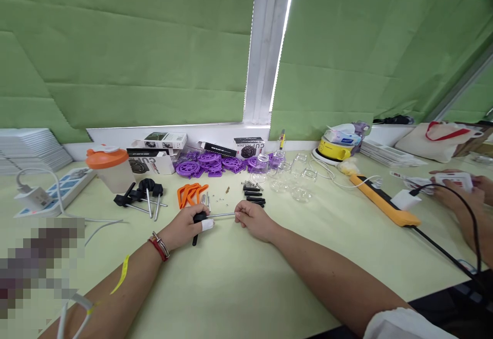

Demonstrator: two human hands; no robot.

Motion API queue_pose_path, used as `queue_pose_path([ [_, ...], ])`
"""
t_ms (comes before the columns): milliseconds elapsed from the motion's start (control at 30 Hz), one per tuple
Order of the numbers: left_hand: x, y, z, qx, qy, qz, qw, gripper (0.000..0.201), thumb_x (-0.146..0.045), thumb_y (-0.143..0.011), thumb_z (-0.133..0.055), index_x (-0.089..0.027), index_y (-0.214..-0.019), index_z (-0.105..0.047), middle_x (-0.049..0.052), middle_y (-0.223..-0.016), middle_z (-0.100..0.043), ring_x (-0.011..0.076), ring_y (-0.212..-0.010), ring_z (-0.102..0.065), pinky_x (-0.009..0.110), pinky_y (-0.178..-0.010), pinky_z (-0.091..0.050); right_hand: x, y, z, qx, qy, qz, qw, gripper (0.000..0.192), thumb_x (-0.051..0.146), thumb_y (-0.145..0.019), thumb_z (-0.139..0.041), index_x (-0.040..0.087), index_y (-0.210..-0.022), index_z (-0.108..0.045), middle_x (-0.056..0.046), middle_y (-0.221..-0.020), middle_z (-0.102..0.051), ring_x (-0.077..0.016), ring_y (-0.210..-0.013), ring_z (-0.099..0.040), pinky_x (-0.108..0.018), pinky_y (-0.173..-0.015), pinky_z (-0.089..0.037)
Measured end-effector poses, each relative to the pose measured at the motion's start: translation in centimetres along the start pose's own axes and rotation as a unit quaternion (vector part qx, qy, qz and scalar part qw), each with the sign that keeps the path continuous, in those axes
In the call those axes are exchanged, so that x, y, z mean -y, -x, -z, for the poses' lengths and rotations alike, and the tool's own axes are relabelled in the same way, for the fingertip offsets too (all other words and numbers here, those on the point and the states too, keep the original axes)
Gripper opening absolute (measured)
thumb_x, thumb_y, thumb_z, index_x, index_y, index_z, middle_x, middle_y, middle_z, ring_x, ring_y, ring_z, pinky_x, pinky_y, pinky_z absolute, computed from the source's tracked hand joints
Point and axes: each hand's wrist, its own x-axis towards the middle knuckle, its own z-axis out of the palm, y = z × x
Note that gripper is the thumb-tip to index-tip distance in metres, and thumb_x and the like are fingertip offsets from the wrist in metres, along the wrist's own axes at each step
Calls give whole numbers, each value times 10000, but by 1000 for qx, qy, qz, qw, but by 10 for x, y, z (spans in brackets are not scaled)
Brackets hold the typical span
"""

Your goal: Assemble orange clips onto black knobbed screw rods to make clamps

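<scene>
My left hand point(185, 227), with a white wrap on its thumb, is closed around the black head of a metal rod point(222, 215). A short black piece sticks out below that hand. The fingertips of my right hand point(254, 220) are pinched at the rod's right end and hide its tip. Just behind my hands lie orange handle-shaped pieces point(189, 193), thin metal pins point(208, 202) and tiny loose bits. Black cylindrical pieces point(254, 200) and springs point(252, 185) lie behind my right hand. More black-headed rods point(149, 195) rest to the left.
Purple wheel-shaped parts point(210, 163), opened boxes point(154, 162) and clear cups point(298, 174) stand along the back. An orange-lidded cup point(110, 169) and white power strip point(73, 187) are left. At right are an orange power strip point(385, 203) and another person's hands point(460, 198).
</scene>
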Motion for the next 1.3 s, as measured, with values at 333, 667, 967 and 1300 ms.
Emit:
queue_pose_path([
  [333, 3, -1, -1, -5, -7, -13, 1000, 214, -378, -778, -582, -174, -829, -538, -15, -745, -480, 126, -686, -417, 227, -630, -359, -3, -1, -1, 2, 2, 5, 1000, 42, 211, -826, -468, 191, -820, -505, 5, -754, -592, -89, -589, -478, -218, -558, -383],
  [667, 3, 1, -1, 1, -8, -13, 1000, 211, -380, -780, -581, -178, -817, -531, -25, -724, -458, 122, -669, -402, 220, -607, -348, -2, 1, -1, -12, 51, 26, 998, 103, 266, -837, -505, 196, -892, -556, 16, -729, -567, -99, -595, -463, -219, -554, -373],
  [967, 0, 3, -3, 21, -68, -40, 997, 253, -436, -800, -545, -184, -822, -525, -40, -680, -444, 119, -628, -402, 231, -587, -343, 8, 8, -4, -38, 280, 181, 942, 182, 221, -878, -495, 177, -852, -670, -42, -815, -638, -150, -774, -536, -267, -720, -397],
  [1300, -18, 5, -19, 32, -78, -89, 992, 279, -449, -821, -508, -188, -919, -523, -8, -748, -528, 142, -677, -468, 253, -627, -391, 23, 22, -11, -3, 494, 244, 835, 259, 119, -871, -442, 178, -1023, -643, -70, -876, -616, -172, -764, -516, -288, -681, -355],
])
